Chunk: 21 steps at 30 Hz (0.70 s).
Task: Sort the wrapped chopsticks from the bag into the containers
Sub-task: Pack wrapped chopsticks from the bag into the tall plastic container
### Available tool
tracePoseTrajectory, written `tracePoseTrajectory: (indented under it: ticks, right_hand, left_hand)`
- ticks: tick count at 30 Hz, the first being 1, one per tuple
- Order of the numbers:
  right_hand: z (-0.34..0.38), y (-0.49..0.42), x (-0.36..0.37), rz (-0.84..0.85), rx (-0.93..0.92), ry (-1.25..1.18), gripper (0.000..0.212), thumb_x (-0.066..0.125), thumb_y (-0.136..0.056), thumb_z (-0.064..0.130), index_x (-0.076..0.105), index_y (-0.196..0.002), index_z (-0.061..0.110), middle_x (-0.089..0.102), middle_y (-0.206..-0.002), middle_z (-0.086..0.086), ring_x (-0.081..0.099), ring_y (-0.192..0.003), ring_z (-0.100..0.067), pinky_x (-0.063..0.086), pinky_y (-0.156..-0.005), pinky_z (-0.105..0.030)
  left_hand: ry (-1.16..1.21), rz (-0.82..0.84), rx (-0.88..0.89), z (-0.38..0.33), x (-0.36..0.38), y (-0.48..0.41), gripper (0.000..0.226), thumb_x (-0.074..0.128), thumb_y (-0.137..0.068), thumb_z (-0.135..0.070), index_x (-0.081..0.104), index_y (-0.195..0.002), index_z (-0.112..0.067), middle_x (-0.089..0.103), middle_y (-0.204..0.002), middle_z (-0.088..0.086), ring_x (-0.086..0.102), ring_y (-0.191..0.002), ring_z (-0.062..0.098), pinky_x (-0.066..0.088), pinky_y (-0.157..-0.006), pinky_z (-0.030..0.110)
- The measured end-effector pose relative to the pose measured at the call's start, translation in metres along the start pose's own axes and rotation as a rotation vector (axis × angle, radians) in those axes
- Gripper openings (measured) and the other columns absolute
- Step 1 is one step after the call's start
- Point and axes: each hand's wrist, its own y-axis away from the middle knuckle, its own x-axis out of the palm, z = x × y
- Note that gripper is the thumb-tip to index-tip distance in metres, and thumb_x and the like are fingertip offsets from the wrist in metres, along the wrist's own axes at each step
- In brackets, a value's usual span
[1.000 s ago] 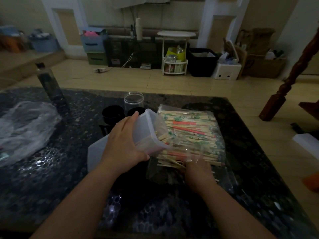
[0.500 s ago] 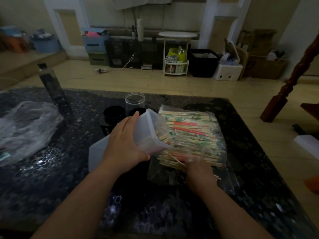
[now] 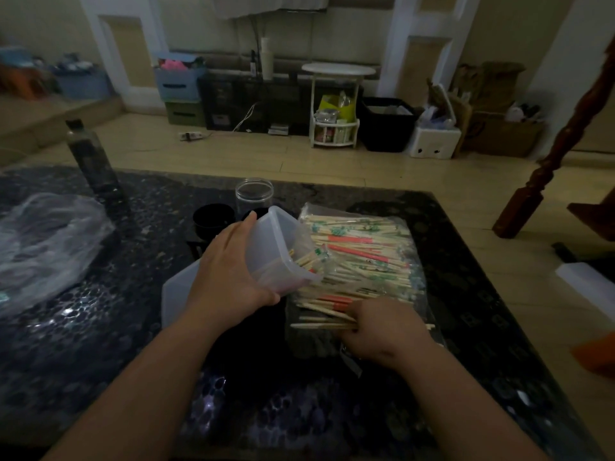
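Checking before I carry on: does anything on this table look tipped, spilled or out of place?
The container is tipped on its side, but the left hand holds it that way, its mouth at the bag. A few chopsticks jut sideways from the right hand's grip. Nothing looks damaged.

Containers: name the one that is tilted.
The translucent rectangular container gripped by the left hand, mouth toward the chopsticks; the clear jar stands upright.
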Motion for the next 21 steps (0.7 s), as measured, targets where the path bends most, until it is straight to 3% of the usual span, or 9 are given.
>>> tracePoseTrajectory:
  ticks: [3, 5, 8, 13, 17, 21]
  right_hand:
    - [0.003, 0.006, -0.017, 0.032, -0.034, 0.0, 0.032, 0.054, -0.084, 0.05, 0.065, -0.102, 0.026, 0.069, -0.101, -0.004, 0.064, -0.097, -0.028, 0.043, -0.071, -0.031]
    - [0.005, 0.01, -0.03, -0.032, -0.042, 0.008, 0.031, 0.053, -0.084, 0.049, 0.064, -0.101, 0.026, 0.068, -0.098, -0.002, 0.064, -0.095, -0.026, 0.042, -0.07, -0.031]
    - [0.007, 0.014, -0.045, -0.242, -0.032, 0.044, 0.026, 0.048, -0.088, 0.051, 0.057, -0.094, 0.027, 0.067, -0.094, 0.0, 0.063, -0.091, -0.025, 0.036, -0.067, -0.032]
    - [0.005, 0.007, -0.037, -0.749, -0.055, -0.023, 0.019, 0.051, -0.08, 0.037, 0.05, -0.068, 0.023, 0.057, -0.063, -0.001, 0.055, -0.057, -0.029, 0.025, -0.052, -0.029]
    - [0.001, 0.003, -0.03, -0.908, -0.082, -0.027, 0.021, 0.052, -0.081, 0.032, 0.059, -0.077, 0.014, 0.053, -0.082, -0.005, 0.045, -0.073, -0.025, 0.033, -0.062, -0.033]
    - [0.004, 0.002, -0.03, -0.988, -0.096, -0.222, 0.02, 0.055, -0.086, 0.028, 0.067, -0.087, 0.013, 0.05, -0.084, -0.005, 0.044, -0.058, -0.02, 0.038, -0.043, -0.029]
  left_hand:
    - [0.002, 0.001, 0.004, 0.002, 0.0, -0.001, 0.131, 0.093, -0.053, -0.035, 0.009, -0.154, -0.036, 0.019, -0.158, -0.008, 0.017, -0.144, 0.013, 0.022, -0.114, 0.039]
    - [0.014, -0.001, 0.013, 0.003, 0.001, -0.001, 0.129, 0.092, -0.055, -0.043, 0.009, -0.154, -0.036, 0.018, -0.158, -0.009, 0.016, -0.144, 0.012, 0.021, -0.114, 0.039]
    - [0.038, -0.001, 0.021, 0.001, 0.002, -0.001, 0.127, 0.087, -0.056, -0.056, 0.009, -0.154, -0.036, 0.018, -0.158, -0.01, 0.017, -0.145, 0.014, 0.022, -0.114, 0.041]
    - [-0.005, 0.015, 0.052, 0.004, 0.003, -0.001, 0.131, 0.094, -0.052, -0.036, 0.01, -0.154, -0.034, 0.022, -0.157, -0.006, 0.018, -0.143, 0.013, 0.021, -0.111, 0.036]
    - [0.002, 0.012, 0.058, 0.005, 0.006, -0.001, 0.13, 0.093, -0.053, -0.033, 0.01, -0.154, -0.034, 0.021, -0.157, -0.006, 0.016, -0.142, 0.011, 0.02, -0.109, 0.032]
    - [0.029, 0.001, 0.078, 0.006, 0.006, -0.001, 0.13, 0.093, -0.052, -0.041, 0.012, -0.154, -0.033, 0.023, -0.156, -0.006, 0.019, -0.141, 0.012, 0.02, -0.105, 0.029]
